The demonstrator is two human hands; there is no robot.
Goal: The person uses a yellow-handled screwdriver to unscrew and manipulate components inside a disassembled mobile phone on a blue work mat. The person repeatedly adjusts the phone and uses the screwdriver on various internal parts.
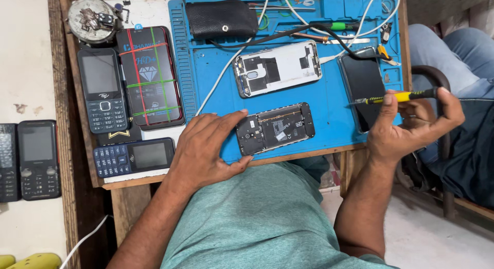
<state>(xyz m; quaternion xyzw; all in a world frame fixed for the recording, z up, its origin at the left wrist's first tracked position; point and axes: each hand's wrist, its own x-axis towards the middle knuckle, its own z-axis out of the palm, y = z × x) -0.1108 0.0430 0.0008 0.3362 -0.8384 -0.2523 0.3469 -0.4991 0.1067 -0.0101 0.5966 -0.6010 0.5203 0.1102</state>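
An opened black smartphone (278, 128) with its back cover off lies on the blue work mat (216, 73) near the front edge. My left hand (208, 148) rests flat beside the phone's left end, fingers touching it. My right hand (411, 122) is off the mat's right edge and holds a yellow-and-black screwdriver (396, 97), its tip pointing left. A second opened phone with a white frame (278, 68) lies farther back on the mat. A black phone panel (363, 89) lies at the mat's right side.
Two keypad phones (103, 91) (134, 157) and a banded pack of black boxes (149, 76) sit left of the mat. A black pouch (221, 19), white cables, and tools lie at the back. Two more keypad phones (37, 158) sit far left. Another person's denim-clad leg (453, 58) is at right.
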